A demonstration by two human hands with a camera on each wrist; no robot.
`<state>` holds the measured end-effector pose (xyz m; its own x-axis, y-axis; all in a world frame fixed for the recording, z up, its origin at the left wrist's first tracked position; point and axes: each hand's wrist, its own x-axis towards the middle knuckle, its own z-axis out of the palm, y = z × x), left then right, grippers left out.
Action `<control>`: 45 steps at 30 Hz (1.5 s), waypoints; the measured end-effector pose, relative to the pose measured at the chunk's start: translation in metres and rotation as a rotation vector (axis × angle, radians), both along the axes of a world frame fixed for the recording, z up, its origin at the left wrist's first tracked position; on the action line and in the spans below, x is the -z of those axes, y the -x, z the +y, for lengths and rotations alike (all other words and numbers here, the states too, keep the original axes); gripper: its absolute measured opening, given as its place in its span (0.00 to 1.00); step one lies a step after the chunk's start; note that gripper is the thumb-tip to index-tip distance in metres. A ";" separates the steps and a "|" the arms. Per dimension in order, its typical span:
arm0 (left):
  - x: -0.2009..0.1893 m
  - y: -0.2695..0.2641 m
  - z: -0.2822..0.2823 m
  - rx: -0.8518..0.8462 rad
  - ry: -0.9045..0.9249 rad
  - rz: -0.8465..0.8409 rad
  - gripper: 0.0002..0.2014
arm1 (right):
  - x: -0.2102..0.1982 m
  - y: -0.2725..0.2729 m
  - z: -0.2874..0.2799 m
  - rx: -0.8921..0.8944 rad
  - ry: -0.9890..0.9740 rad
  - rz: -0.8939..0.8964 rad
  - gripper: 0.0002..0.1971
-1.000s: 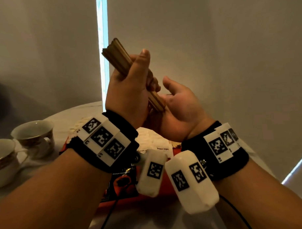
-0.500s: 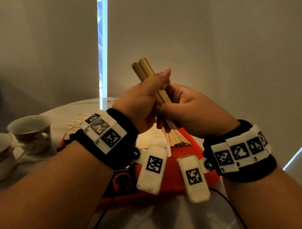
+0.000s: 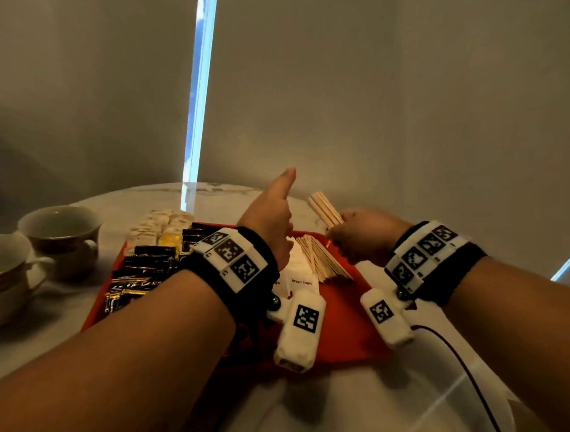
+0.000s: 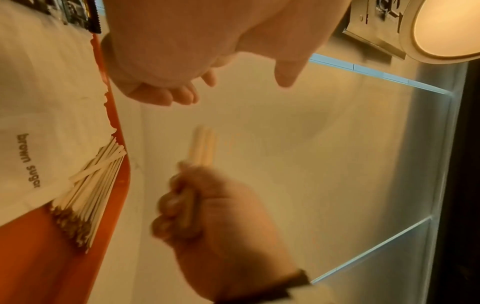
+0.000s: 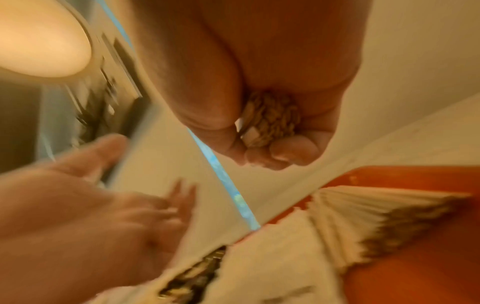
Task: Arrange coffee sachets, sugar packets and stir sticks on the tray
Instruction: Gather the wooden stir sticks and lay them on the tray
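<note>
Wooden stir sticks (image 3: 325, 205) fill the fisted right grip (image 3: 362, 237) past the tray's (image 3: 349, 326) far edge; left grip (image 3: 270, 213) spread.

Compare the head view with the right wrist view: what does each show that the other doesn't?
Only the head view shows the two cups, the black coffee sachets and the sticks' far ends above the right hand. Only the right wrist view shows the held stir sticks end-on, fingers curled round them. Both show the red tray, the stick pile on it, the sugar packets and the open left hand.
</note>
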<state>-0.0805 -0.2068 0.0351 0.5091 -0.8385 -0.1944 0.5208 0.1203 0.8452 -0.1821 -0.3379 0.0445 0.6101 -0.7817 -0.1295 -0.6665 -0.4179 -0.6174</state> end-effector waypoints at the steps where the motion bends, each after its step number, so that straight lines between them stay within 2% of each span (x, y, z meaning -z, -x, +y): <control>1: 0.001 -0.003 -0.001 -0.036 -0.001 0.022 0.42 | 0.005 -0.004 -0.009 0.034 0.065 0.112 0.05; 3: 0.002 -0.007 -0.002 -0.087 -0.005 0.057 0.40 | 0.015 -0.011 -0.024 0.074 0.206 0.307 0.10; 7: 0.005 -0.011 -0.005 -0.134 -0.002 0.066 0.28 | 0.030 -0.028 -0.041 0.101 0.339 0.485 0.13; 12: 0.006 -0.013 -0.008 -0.163 -0.010 0.038 0.21 | 0.035 -0.042 -0.044 0.084 0.397 0.690 0.05; 18: 0.008 -0.016 -0.010 -0.162 -0.010 0.037 0.14 | 0.039 -0.048 -0.049 0.100 0.350 0.702 0.05; 23: 0.008 -0.016 -0.009 -0.165 -0.009 0.030 0.10 | 0.039 -0.048 -0.050 0.132 0.270 0.602 0.13; 25: 0.007 -0.016 -0.009 -0.170 -0.007 0.020 0.10 | 0.039 -0.047 -0.051 0.132 0.244 0.575 0.16; 32: 0.006 -0.015 -0.008 -0.159 -0.015 0.034 0.12 | 0.039 -0.045 -0.050 0.151 0.204 0.496 0.16; 38: 0.006 -0.014 -0.007 -0.155 -0.004 0.052 0.20 | 0.042 -0.050 -0.048 0.090 0.274 0.569 0.23; 41: 0.007 -0.014 -0.008 -0.156 -0.004 0.050 0.21 | 0.044 -0.050 -0.047 0.084 0.293 0.586 0.22; 45: 0.007 -0.015 -0.008 -0.161 -0.001 0.055 0.21 | 0.038 -0.049 -0.046 0.101 0.240 0.489 0.18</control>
<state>-0.0657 -0.2148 0.0279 0.6256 -0.7466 -0.2261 0.5401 0.2054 0.8162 -0.1334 -0.3838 0.0062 0.4438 -0.8758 -0.1898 -0.8958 -0.4278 -0.1207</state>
